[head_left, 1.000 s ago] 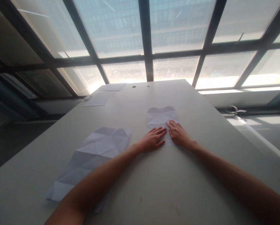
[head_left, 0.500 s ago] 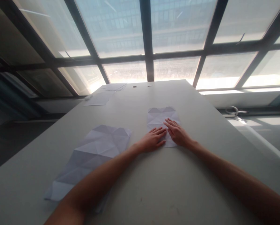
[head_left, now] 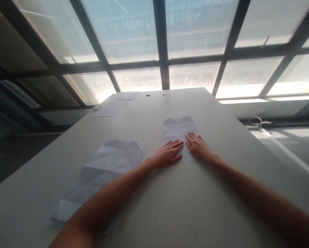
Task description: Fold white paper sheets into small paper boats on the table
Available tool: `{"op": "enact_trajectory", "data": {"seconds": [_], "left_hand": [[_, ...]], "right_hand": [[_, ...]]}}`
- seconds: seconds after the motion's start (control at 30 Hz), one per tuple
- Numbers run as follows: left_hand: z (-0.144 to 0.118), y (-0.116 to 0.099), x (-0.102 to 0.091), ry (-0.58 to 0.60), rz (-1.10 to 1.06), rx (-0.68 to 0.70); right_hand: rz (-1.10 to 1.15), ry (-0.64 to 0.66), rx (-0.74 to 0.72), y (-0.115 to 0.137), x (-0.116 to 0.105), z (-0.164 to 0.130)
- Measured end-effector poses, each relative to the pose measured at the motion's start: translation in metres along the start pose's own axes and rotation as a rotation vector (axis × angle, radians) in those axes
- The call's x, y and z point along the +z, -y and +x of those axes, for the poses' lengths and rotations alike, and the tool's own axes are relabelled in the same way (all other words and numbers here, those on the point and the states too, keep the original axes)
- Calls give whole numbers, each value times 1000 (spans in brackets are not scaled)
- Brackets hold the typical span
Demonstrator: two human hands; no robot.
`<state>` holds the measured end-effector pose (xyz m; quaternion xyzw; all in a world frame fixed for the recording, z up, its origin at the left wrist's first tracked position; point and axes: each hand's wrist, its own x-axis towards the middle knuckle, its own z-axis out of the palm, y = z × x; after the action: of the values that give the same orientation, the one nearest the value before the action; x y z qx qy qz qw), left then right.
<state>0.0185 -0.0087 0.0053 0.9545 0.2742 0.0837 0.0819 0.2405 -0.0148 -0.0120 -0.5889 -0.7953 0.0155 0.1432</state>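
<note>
1. We've got the left hand (head_left: 168,154) and right hand (head_left: 198,147) both lying flat, palms down, on the near end of a small creased sheet (head_left: 178,132). No grip on anything: fingers are stretched out and just pressing on the paper.
2. That sheet is white, thin and narrow, sitting about the middle of the desk (head_left: 221,193). It's covered in triangular fold lines, and its far edge at 12 o'clock looks a bit scalloped.
3. The two hands are nearly touching, fingertips aimed toward 12 o'clock, left wrist hanging off the sheet's near edge.
4. Off at 9 o'clock from the hands, well apart, there's a bigger creased sheet (head_left: 105,168), same white paper with the same faceted triangle pattern. Our left forearm crosses over its near corner.
5. Way out at 11 o'clock, near the far edge, more flat papers (head_left: 113,106) lie on the desk.
6. The desk is a smooth, matte, pale grey slab, long and rectangular, with two small round holes (head_left: 155,95) near the far end.
7. Beyond it, big window panes in dark metal frames (head_left: 162,44), very bright outside.
</note>
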Motion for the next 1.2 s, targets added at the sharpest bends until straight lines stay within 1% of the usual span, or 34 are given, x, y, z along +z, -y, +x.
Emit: {"op": "enact_trajectory", "data": {"seconds": [0.17,0.33,0.4,0.47,0.57,0.63,0.73,0.87,0.97,1.07,1.2], "left_hand": [[0,0,1,-1,1,1],[1,0,1,-4,-4,-2],[1,0,0,-4,-7,-4],[1,0,-1,-4,-11,0],[0,-1,-2,-5,-11,10],[0,-2,-2,-3,-11,6],[1,-1,1,-4,-5,-67],[2,7,7,-36,32,-278],[1,14,9,-84,66,-390],[-1,16,8,-114,90,-435],[-1,10,-1,-180,135,-424]], "right_hand": [[-46,-42,116,-9,2,1],[-37,-73,139,-12,3,3],[-28,-107,112,-10,2,3],[-4,-129,39,-7,0,3],[50,-67,-86,-4,-1,3],[64,-19,-108,-3,-1,3],[46,-4,-76,-4,0,3],[27,-2,-65,-5,0,3],[21,-3,-68,-5,0,3],[15,-8,-69,-3,-1,3],[-1,-31,-82,4,-10,1]]}}
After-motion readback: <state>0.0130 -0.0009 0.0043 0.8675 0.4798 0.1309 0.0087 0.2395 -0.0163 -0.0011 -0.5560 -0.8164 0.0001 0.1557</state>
